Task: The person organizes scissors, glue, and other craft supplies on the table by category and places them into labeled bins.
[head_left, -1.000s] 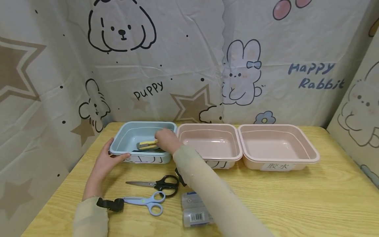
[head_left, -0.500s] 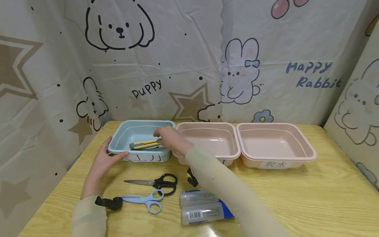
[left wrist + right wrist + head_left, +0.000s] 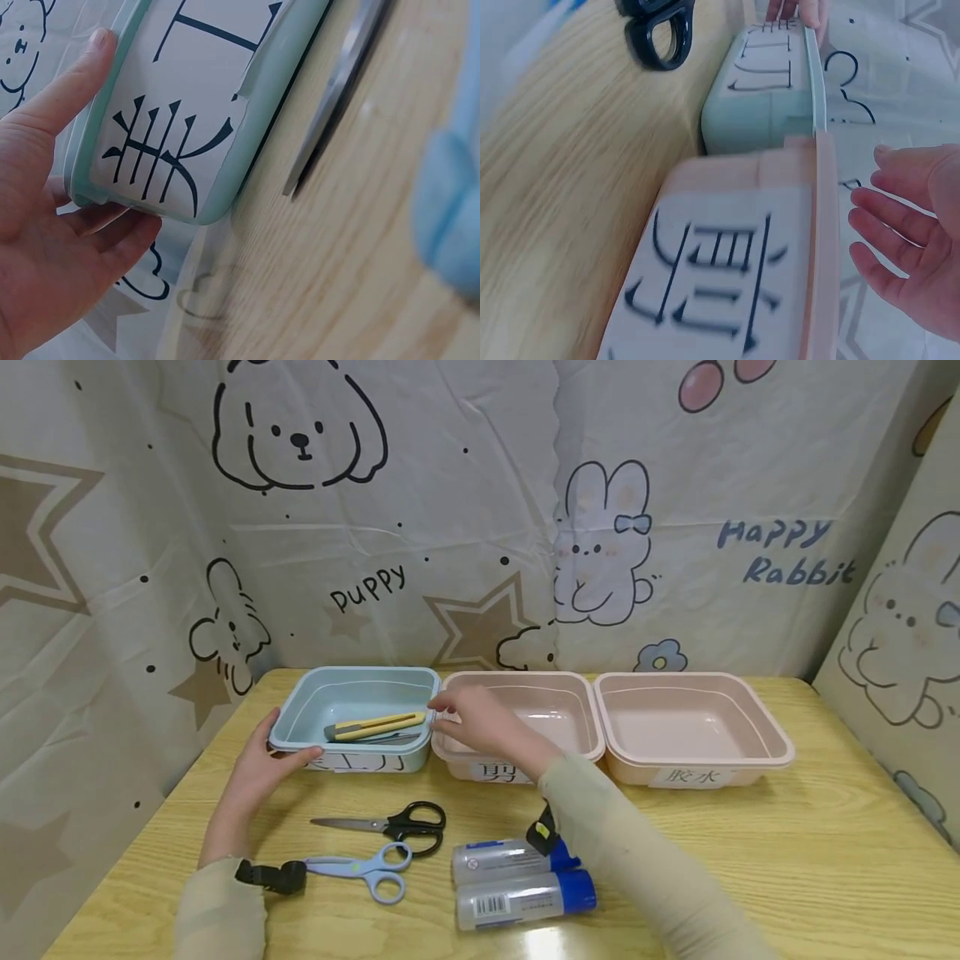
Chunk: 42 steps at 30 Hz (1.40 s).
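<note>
My left hand (image 3: 258, 764) grips the front left corner of the light blue bin (image 3: 356, 674), thumb along the front rim and fingers around the side. A yellow and grey utility knife (image 3: 378, 725) lies in that bin, with a dark slim item under it. My right hand (image 3: 480, 718) hovers over the left part of the middle pink bin (image 3: 525, 679), its fingers loosely bent and nothing between them. In the right wrist view, the fingers (image 3: 885, 232) are spread apart beside the rim. The left wrist view has the thumb (image 3: 86, 64) on the blue bin's rim.
Black-handled scissors (image 3: 416, 829) and light blue scissors (image 3: 375, 867) lie on the wooden table (image 3: 750, 868). Right of them are two clear glue bottles (image 3: 495, 860) with blue caps, partly behind the right wrist strap. A second pink bin (image 3: 693, 760), labelled in front, stands at the right.
My right hand has let go of the utility knife inside the blue bin and moved right, over the middle bin. The left hand stays at the blue bin's corner.
</note>
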Available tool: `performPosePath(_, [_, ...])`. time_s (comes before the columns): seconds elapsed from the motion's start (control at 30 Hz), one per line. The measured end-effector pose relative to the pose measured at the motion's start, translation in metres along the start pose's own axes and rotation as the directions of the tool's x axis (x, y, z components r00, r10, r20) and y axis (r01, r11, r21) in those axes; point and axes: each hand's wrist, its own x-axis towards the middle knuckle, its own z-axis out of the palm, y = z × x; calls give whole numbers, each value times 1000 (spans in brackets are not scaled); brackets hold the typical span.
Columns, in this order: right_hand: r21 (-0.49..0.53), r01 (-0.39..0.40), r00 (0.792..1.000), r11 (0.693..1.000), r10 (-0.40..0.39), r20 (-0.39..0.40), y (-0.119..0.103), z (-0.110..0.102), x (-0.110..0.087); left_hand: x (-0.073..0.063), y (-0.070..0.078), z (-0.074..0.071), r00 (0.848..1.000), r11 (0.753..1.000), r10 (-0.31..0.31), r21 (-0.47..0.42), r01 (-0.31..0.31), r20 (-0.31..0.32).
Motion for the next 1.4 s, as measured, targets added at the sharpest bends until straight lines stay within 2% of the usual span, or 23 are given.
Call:
performPosePath(0.1, [10,-17,999,1000,17,-41,8,-6,-12,0,1,0,1000,1000,1,1,-1,5])
performPosePath(0.3, [20,-3,992,1000,6,-129,24,-15,-36,1,2,0,1000,1000,4,4,-4,1])
performPosePath(0.53, [-37,-13,976,999,4,-219,43,-19,-63,-1,5,-3,1000,995,-7,100,9,-22])
performPosePath(0.63, [-36,-55,971,998,45,-236,49,-23,-73,-2,7,-3,999,990,25,142,-20,-32])
performPosePath(0.77, [-19,-113,965,993,105,-240,55,-30,-88,-4,14,-2,994,977,98,198,-85,-54])
performPosePath(0.9, [-25,-168,957,986,157,-245,62,-39,-103,-8,22,1,980,946,191,277,-167,-61])
performPosePath(1.0, [-24,-210,947,977,197,-255,67,-46,-114,-11,28,5,959,907,277,346,-239,-63])
performPosePath(1.17, [-11,-251,931,968,238,-277,80,-54,-133,-17,32,16,902,823,423,453,-343,-84])
performPosePath(1.4, [-6,-273,893,962,251,-374,110,-62,-165,-27,40,28,798,717,596,504,-481,-86])
